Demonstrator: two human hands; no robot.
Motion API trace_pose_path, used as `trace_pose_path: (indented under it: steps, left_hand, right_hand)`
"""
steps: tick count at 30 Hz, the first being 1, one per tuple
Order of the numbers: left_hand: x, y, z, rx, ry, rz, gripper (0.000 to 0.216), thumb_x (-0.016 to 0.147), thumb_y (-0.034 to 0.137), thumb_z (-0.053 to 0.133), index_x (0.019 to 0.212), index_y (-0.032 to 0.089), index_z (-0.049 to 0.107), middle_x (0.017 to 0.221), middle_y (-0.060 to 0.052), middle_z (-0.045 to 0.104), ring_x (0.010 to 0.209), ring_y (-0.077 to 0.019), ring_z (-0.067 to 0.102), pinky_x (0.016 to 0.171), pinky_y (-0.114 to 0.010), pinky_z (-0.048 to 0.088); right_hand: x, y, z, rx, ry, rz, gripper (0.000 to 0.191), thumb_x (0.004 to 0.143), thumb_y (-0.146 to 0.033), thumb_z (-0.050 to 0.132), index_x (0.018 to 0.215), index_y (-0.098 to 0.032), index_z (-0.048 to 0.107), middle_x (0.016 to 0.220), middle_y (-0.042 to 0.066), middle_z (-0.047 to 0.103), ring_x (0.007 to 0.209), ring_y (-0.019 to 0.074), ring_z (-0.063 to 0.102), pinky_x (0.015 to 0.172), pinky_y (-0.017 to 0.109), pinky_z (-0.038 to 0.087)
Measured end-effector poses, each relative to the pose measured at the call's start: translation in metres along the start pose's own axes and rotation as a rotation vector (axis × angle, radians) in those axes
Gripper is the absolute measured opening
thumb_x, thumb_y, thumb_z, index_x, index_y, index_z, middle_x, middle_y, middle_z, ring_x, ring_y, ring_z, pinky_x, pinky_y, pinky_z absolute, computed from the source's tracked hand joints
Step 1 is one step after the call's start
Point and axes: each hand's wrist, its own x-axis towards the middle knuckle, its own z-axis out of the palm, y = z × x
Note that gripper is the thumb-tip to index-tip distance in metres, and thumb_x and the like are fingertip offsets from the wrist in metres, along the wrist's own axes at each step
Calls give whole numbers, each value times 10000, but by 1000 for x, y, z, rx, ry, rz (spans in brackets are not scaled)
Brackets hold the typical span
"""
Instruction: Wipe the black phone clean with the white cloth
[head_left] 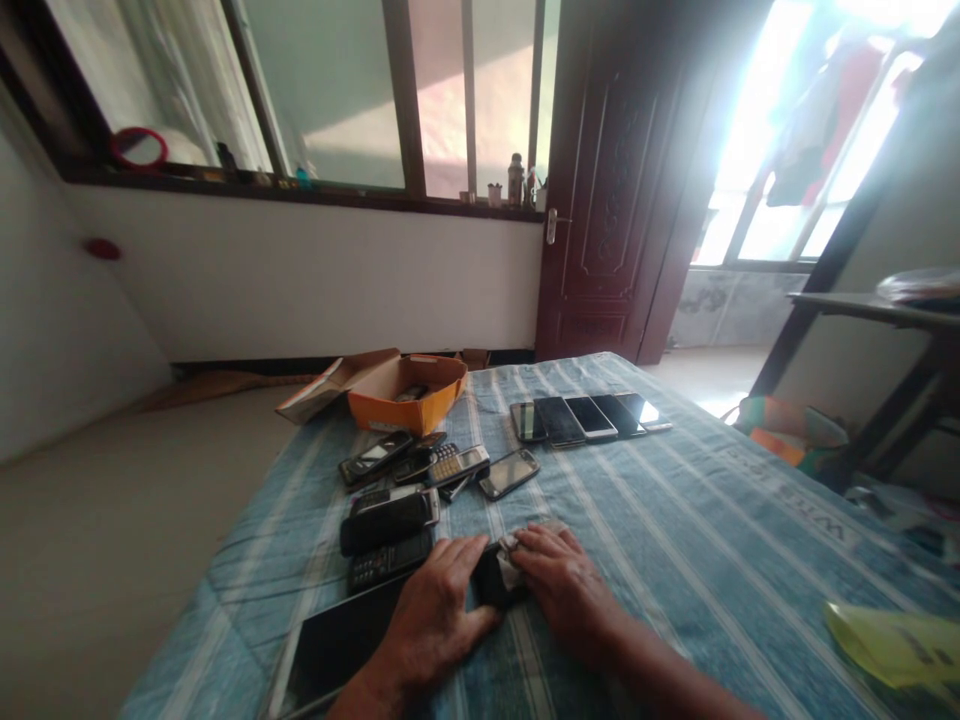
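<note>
My left hand (pixel 439 612) grips the side of a black mobile phone (pixel 491 585), which lies on the bed cover; its fingers hide part of it. A crumpled white tissue (pixel 510 568) is pinched under the fingers of my right hand (pixel 561 582) and pressed against the phone's face. To the left lies a tablet (pixel 341 645) with a dark screen and pale edge, partly behind my left wrist. Several old keypad phones, among them a black one (pixel 390 560) and a silver one (pixel 459 466), are heaped ahead. A touchscreen phone (pixel 510 474) lies alone beside them.
An open orange box (pixel 409 412) with something dark inside stands at the far left edge. Several smartphones (pixel 592 416) form a row at the back. A yellow packet (pixel 896 645) lies at right on the striped blue cover (pixel 675 540). Beyond stands a brown door (pixel 611 200).
</note>
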Motion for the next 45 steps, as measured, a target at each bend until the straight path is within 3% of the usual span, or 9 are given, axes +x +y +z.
trace_pose_path:
  steps: [4,11,18,27,37,45]
  left_hand:
    - [0,1,-2,-8,-38,-22,571,613,182,666,1180,169,599,1147,-105,655,1084,-288,573,950,-411,470]
    - [-1,-2,2,-28,-21,-10,545,610,175,676,1150,171,606,1135,-102,656,1072,-286,570,942,-406,466]
    - [0,1,-2,-12,-34,-20,497,622,176,658,1117,169,617,1124,-98,654,1065,-279,569,927,-390,469]
    - [-1,2,-2,-29,-19,-34,471,617,178,673,1085,194,630,1114,-82,660,1055,-282,569,918,-400,473]
    - [0,1,-1,-17,-21,-12,478,611,169,666,1085,207,624,1102,-70,663,1046,-274,577,903,-380,479]
    - [-1,1,0,-45,-9,-16,450,610,174,663,1058,196,636,1089,-79,668,1027,-276,581,892,-389,479]
  right_hand:
    - [7,9,0,10,62,126,344,906,-142,446,1170,-242,643,1331,56,559,1294,264,422,1094,496,269]
    - [-8,13,6,22,99,112,351,914,-153,425,1170,-254,643,1345,60,544,1312,265,398,1084,488,301]
    - [24,15,2,39,89,137,377,835,-68,463,1092,-231,686,1283,68,593,1250,257,468,1056,452,347]
    - [-25,10,3,3,94,124,377,920,-145,402,1206,-236,630,1366,81,523,1329,269,381,1081,485,327]
    - [11,12,5,70,85,136,375,911,-134,408,1183,-248,639,1334,70,554,1304,259,410,1083,491,293]
    - [-16,3,7,-11,54,134,389,918,-131,388,1196,-257,628,1372,56,520,1337,262,364,1084,485,291]
